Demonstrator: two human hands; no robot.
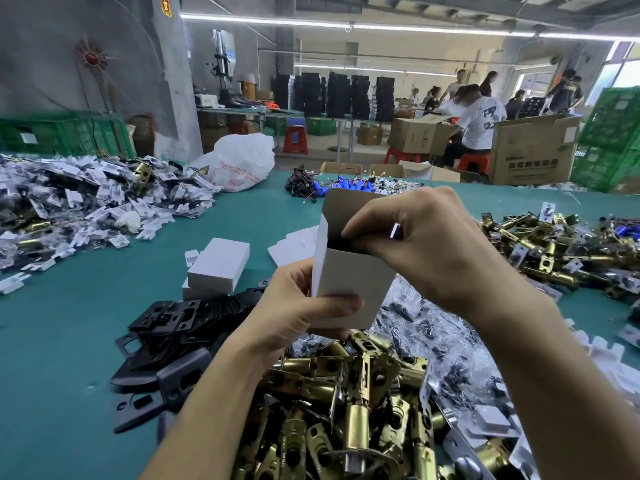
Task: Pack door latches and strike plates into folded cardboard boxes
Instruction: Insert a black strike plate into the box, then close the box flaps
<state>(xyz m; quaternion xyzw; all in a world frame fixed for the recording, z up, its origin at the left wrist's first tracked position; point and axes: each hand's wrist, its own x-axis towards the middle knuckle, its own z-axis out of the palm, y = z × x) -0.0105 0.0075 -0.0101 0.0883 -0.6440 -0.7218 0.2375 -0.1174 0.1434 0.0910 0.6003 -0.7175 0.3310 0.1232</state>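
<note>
The left hand [298, 317] grips the tall white cardboard box [349, 278] low down, so its open top faces up. The right hand [415, 244] pinches a dark part [346, 245] into it. Gold metal latches [346, 393] lie under both hands.

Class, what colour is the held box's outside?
The box is white outside; head view.

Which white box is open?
The box in the left hand, flap raised, right hand at its mouth. Stacked boxes on the table are closed.
</note>
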